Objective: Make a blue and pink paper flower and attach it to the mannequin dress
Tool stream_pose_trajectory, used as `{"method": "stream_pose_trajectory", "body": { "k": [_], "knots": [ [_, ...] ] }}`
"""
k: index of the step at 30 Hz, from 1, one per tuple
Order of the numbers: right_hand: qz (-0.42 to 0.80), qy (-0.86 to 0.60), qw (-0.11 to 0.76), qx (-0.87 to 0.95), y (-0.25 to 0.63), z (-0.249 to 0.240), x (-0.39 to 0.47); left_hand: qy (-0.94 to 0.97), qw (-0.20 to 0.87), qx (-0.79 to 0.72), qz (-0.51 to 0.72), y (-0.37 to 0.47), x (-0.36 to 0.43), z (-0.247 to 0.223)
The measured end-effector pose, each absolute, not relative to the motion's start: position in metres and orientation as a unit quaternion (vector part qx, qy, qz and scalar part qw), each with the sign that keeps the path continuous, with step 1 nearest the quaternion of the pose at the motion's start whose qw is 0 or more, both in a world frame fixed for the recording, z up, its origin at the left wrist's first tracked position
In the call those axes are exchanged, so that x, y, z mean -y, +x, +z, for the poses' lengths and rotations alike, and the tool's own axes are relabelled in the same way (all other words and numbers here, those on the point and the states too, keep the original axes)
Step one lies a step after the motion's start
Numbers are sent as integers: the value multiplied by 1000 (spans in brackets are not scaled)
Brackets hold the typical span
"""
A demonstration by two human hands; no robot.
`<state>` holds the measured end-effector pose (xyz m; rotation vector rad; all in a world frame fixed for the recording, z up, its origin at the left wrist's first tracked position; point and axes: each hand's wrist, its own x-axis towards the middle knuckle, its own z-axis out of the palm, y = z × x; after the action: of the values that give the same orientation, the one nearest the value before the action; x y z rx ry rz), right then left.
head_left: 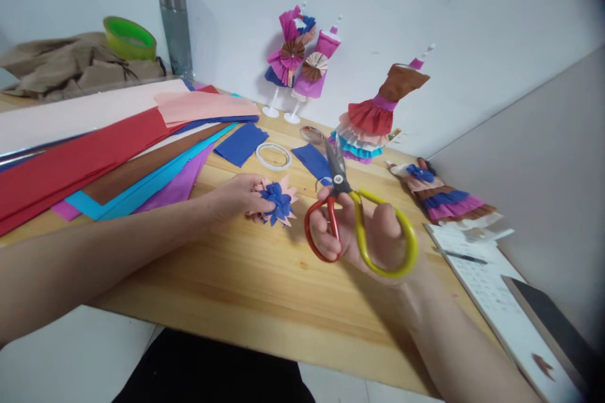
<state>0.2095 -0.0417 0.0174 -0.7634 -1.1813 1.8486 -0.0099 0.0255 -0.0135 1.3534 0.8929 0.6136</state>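
Note:
Pinched in my left hand (241, 196) is a paper flower (278, 200) with blue inner petals and pointed pink outer ones. My right hand (352, 236) has its fingers through the handles of a pair of scissors (338, 179), one handle red and the other yellow. The blades point up and away from me, slightly parted, apart from the flower. Just beyond my hands lie a blue paper piece (312, 161), another blue piece (242, 143) and a white tape roll (273, 156).
Folded coloured crepe paper (85, 164) covers the left side. Small dress forms in paper dresses (373, 114) stand along the wall. A grey flask (174, 25) and green tape roll (130, 38) are at back left. A notebook (491, 283) with a pen lies at right.

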Motion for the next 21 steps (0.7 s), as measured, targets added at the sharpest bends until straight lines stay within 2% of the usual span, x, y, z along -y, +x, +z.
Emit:
{"method": "stream_pose_trajectory", "body": {
  "k": [4,7,12,21],
  "knots": [
    [754,-329,321,469,201,18,50,618,598,-424,284,-11,-28,-9],
    [760,-361,298,451,197,15,53,626,571,-420,324,-12,-28,-7],
    [768,-362,281,447,196,5,53,623,561,-396,375,-12,-26,-6],
    [764,-372,286,443,194,6,52,655,534,-375,380,-11,-23,-10]
  ]
}}
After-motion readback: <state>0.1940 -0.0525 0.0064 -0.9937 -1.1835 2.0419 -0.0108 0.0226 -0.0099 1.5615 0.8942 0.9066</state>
